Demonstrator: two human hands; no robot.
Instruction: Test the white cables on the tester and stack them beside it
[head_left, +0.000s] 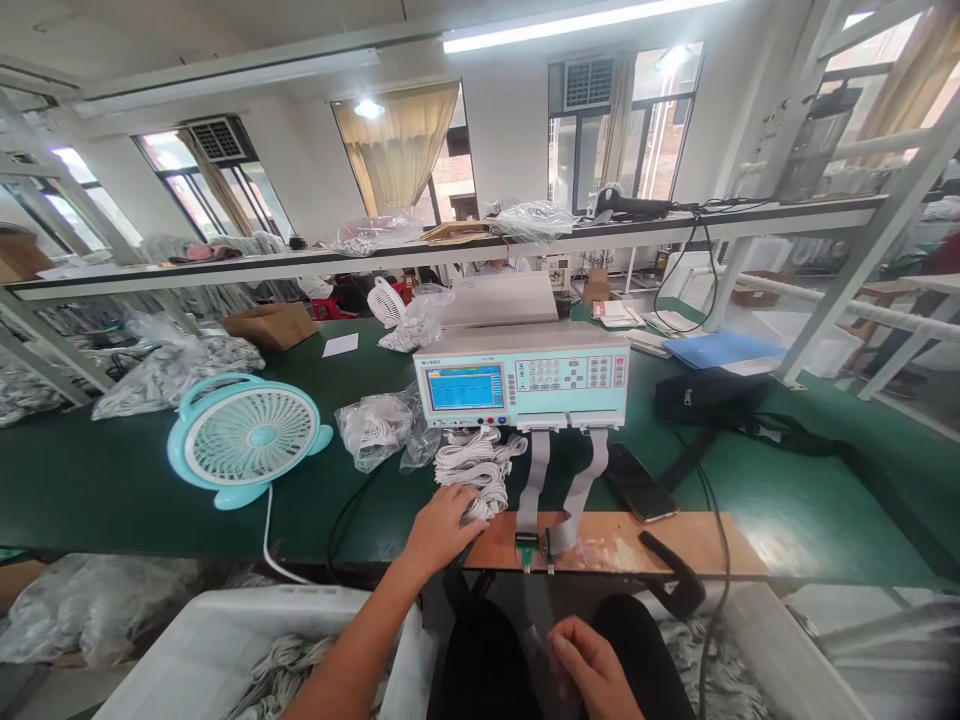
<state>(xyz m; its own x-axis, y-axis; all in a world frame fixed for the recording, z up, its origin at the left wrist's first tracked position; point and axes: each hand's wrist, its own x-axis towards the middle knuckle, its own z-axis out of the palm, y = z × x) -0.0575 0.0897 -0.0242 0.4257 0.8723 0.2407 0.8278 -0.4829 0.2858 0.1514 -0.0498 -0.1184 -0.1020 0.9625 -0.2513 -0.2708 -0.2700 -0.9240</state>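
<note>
My left hand (444,525) rests at the near end of a pile of white cables (480,465), its fingers and thumb curled round the cable there. Low over my lap, my right hand (589,665) has its fingers curled and pinched; a blurred pale shape beside the fingertips is too smeared to name. Two grey ribbon cables (532,480) run from the tester (525,385) with its lit blue screen to small connectors (527,552) at the front edge of a brown board (615,545).
A turquoise fan (251,440) stands at left, near bagged cables (373,430). A phone (641,485) and a black bag (712,400) lie at right. White bins (217,615) with cables flank my legs. A shelf (450,250) spans the bench overhead.
</note>
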